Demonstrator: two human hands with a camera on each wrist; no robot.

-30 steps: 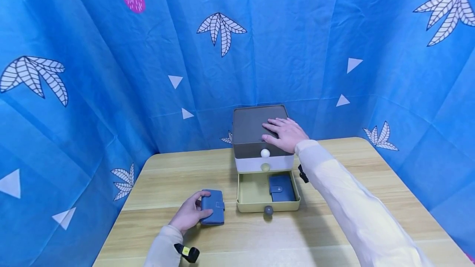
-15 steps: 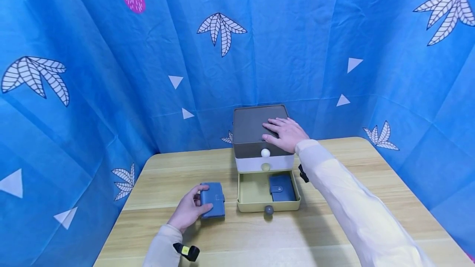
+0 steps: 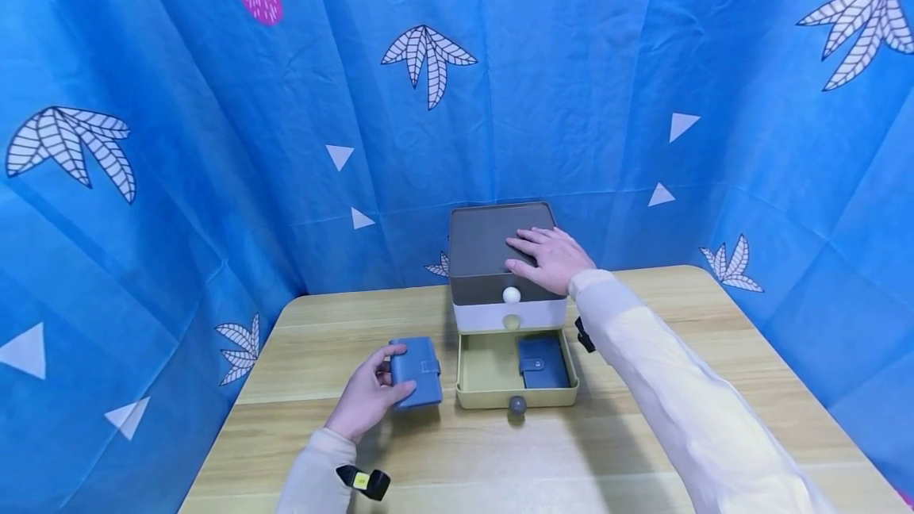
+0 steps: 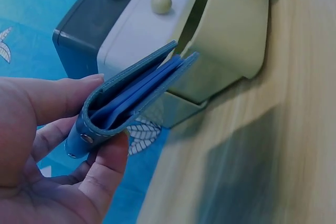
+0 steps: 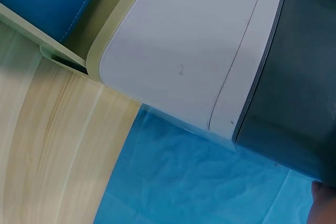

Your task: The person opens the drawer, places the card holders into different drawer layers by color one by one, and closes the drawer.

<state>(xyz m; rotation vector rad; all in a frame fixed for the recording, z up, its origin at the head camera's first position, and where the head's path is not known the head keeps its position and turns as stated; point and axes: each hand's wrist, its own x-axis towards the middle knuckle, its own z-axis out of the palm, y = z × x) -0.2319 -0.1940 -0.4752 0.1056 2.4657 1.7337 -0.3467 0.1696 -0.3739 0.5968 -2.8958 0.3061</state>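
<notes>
My left hand pinches a blue wallet by its spine, thumb on one side and fingers on the other. In the left wrist view the wallet is seen edge-on above the table, with inner leaves showing between its covers. To its right stands a small drawer unit with a dark top, a white middle and a pale green bottom drawer pulled out. Inside that drawer, on the right, lies a second blue wallet with a snap strap. My right hand rests with spread fingers on the unit's dark top.
The wooden table reaches back to a blue patterned curtain behind and at both sides. A dark round knob sticks out from the open drawer's front; a white knob sits on the dark upper drawer.
My left hand has lifted the wallet off the table and brought it slightly away from me and to the right, tilting it. The right hand stays on the unit's top.
</notes>
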